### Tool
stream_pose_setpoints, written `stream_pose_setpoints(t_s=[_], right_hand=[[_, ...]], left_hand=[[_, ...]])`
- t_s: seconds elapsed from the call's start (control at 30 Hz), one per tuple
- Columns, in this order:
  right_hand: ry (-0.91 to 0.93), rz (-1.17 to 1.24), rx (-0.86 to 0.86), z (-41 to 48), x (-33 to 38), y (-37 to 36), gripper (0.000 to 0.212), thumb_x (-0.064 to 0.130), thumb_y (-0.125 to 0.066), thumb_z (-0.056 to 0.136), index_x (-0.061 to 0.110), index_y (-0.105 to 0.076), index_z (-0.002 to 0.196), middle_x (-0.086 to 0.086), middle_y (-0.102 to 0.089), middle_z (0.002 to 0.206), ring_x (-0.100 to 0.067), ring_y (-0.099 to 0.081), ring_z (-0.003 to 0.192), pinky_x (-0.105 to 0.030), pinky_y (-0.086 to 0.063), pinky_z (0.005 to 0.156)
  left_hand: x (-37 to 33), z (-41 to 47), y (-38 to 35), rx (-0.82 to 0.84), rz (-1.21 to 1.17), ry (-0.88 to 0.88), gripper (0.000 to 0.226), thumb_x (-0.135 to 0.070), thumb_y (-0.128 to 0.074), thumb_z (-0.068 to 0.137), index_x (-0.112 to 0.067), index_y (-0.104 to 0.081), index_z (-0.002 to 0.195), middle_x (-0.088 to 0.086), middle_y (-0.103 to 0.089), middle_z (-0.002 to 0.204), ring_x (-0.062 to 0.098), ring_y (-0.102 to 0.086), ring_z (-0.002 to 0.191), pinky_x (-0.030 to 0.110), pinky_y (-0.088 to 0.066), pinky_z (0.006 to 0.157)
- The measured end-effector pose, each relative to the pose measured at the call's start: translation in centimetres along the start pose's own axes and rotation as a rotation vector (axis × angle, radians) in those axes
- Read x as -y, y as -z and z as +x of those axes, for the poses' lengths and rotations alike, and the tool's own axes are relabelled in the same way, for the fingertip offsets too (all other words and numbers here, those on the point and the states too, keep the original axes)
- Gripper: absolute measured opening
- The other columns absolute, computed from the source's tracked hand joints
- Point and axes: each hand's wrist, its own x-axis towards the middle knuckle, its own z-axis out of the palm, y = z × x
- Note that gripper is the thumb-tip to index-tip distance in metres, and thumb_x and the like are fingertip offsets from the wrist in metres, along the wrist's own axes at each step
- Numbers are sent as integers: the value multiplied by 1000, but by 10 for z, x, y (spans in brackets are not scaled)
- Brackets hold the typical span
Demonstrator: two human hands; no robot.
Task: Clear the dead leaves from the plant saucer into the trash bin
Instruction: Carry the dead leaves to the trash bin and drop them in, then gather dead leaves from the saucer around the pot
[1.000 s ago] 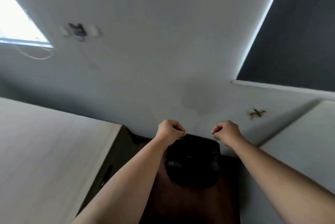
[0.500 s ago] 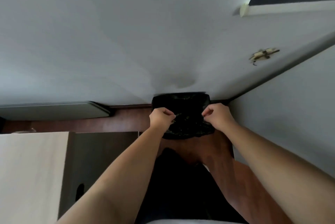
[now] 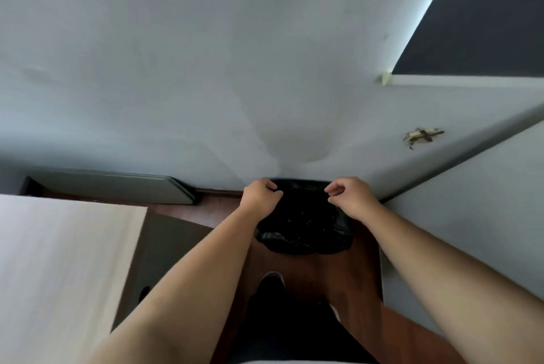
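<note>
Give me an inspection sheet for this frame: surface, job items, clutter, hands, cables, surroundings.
Surface: brown wood floor, bare where visible.
Job's things: trash bin with black liner stands against the wall, in the corner; no saucer or leaves seen.
Clutter: nothing seen.
Grippers: left hand curled over the bin's left rim; right hand over the right rim, fingers pinched; whether either holds the liner or leaves cannot be told.
Cables: nothing seen.
Surroundings: pale wall; light wood cabinet at left; small cross-shaped wall fitting; dark panel upper right.
</note>
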Motion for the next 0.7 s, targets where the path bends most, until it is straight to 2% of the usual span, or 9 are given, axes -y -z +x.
stream_pose_setpoints(t_s=[0.17,0.27,0.37,0.5,0.6,0.7], right_hand=[[225,-72,15,-34,64,17,16,4,-70,75,9,-72,90,-10,-74,96,-21,-67,93,-17,-40,79],[371,-142,64,-61,112,4,17,4,-68,76,9,-72,92,-11,-74,98,-21,-66,95,-17,-39,80],[547,-212,143,-102,167,-26,18,6,-68,75,9,-73,92,-10,-74,97,-21,-66,95,-18,-41,81],[782,-315,281,-169,231,-85,14,10,-68,76,14,-72,89,-6,-73,92,-19,-66,89,-21,-46,81],[925,-389,382,-224,263,-139,8,13,-67,78,16,-71,84,-1,-70,80,-15,-63,78,-20,-46,72],[1057,-472,487,-280,279,-199,5,17,-66,80,20,-70,83,3,-66,77,-10,-58,68,-17,-42,56]], left_hand=[[4,-73,50,-229,-49,-52,21,-27,-62,83,-15,-65,100,5,-70,104,23,-62,102,20,-39,75],[27,-120,80,-338,-83,-15,22,-29,-61,81,-17,-65,99,3,-70,104,22,-63,100,24,-46,79],[68,-174,116,-482,-138,39,19,-29,-60,81,-19,-65,95,5,-69,104,23,-63,99,26,-47,78],[148,-257,156,-678,-212,176,22,-30,-59,84,-18,-66,102,7,-69,110,24,-62,100,26,-45,79],[218,-324,165,-792,-279,318,24,-30,-58,85,-17,-68,102,7,-70,110,23,-64,102,30,-50,87],[290,-388,158,-907,-377,468,20,-28,-59,82,-18,-68,97,6,-72,105,23,-64,101,30,-51,88]])
